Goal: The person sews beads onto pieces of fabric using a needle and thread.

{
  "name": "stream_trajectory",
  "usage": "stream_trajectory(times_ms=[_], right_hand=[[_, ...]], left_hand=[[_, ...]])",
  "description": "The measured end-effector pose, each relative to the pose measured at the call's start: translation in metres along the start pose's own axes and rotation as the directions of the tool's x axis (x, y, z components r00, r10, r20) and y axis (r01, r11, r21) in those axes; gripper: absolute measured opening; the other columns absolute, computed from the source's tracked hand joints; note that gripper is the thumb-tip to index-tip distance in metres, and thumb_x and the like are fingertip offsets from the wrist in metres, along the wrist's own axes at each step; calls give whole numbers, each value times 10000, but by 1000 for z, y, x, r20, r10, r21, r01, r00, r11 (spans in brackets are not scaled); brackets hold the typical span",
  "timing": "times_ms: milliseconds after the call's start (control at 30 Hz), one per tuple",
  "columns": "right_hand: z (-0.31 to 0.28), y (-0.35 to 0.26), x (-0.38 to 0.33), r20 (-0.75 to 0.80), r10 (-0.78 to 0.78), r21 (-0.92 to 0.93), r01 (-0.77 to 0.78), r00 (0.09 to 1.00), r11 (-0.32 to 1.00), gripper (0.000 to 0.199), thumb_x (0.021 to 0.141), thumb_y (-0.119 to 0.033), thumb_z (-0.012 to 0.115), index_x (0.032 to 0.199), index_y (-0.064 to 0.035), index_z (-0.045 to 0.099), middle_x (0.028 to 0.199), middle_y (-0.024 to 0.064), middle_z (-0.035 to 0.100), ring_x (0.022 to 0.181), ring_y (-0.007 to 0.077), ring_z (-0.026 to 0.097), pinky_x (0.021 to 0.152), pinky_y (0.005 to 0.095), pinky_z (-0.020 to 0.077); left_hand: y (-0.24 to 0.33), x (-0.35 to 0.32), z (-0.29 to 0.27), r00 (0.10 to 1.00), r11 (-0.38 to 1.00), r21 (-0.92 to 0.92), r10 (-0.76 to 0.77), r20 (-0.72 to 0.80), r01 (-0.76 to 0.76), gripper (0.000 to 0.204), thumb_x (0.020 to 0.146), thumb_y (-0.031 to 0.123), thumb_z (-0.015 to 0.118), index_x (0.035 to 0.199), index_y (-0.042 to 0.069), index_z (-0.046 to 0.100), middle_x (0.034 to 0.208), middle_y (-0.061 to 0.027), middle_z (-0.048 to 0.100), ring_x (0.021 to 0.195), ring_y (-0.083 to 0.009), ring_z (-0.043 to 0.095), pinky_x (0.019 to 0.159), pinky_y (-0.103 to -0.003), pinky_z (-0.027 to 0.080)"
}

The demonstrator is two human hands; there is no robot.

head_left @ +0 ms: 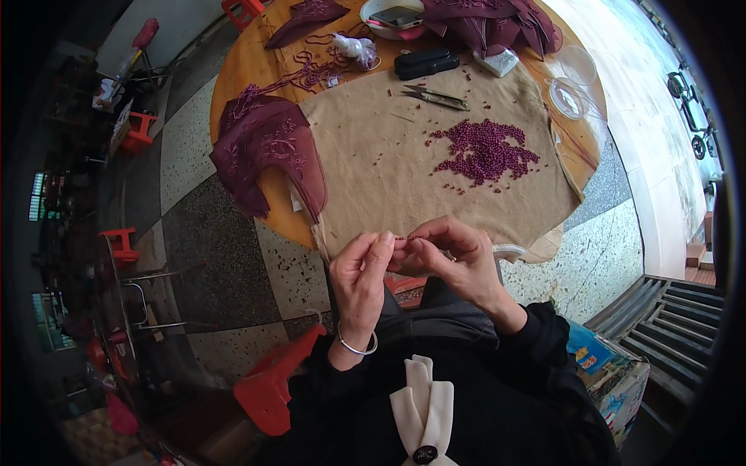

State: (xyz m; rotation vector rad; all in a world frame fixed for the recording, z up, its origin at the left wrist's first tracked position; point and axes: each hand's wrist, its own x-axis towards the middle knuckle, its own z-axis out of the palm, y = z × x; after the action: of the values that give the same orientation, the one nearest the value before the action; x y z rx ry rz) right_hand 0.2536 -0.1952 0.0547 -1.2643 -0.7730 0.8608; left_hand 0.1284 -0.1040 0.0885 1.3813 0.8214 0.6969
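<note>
Over the near edge of the table, my left hand [362, 272] and my right hand [464, 260] meet, fingertips pinched. Between them runs a short row of small dark red beads [409, 238]; whether a needle or thread carries it is too small to tell. Beyond my right hand, a heap of purple-red beads [488, 151] lies loose on a tan cloth [373, 175], with stray beads around it. A pair of thread snips [437, 96] rests farther back. Left of the cloth, a maroon fabric piece [272, 147] with raised beaded or corded patterns hangs over the table's edge.
The round wooden table [241, 74] also bears a black case [426, 64], a white bowl [392, 19] with a phone-like device, tangled maroon cord [307, 74], more maroon fabric [489, 23] and clear plastic lids [571, 97]. A red stool [280, 380] stands left of my lap.
</note>
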Motion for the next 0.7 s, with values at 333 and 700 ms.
stream_trajectory(times_ms=[333, 700], right_hand=[[-12, -21, 3, -10, -109, -406, 96, 994, 909, 276, 824, -111, 705, 1090, -64, 654, 886, 49, 645, 751, 92, 612, 624, 237, 482], [-16, -20, -1, 196, -177, -337, 236, 965, 911, 195, 794, -59, 725, 985, -31, 693, 816, 67, 636, 714, 179, 647, 609, 282, 497]], left_hand=[[-2, 2, 2, 996, 996, -37, -82, -32, 81, 270, 953, 212, 545, 863, -15, 661, 807, -72, 661, 719, -108, 605, 626, -237, 460], [-14, -1, -8, 906, 851, 323, 353, 233, -414, 134, 876, 50, 599, 759, -17, 599, 674, -78, 557, 629, -159, 537, 584, -284, 411]])
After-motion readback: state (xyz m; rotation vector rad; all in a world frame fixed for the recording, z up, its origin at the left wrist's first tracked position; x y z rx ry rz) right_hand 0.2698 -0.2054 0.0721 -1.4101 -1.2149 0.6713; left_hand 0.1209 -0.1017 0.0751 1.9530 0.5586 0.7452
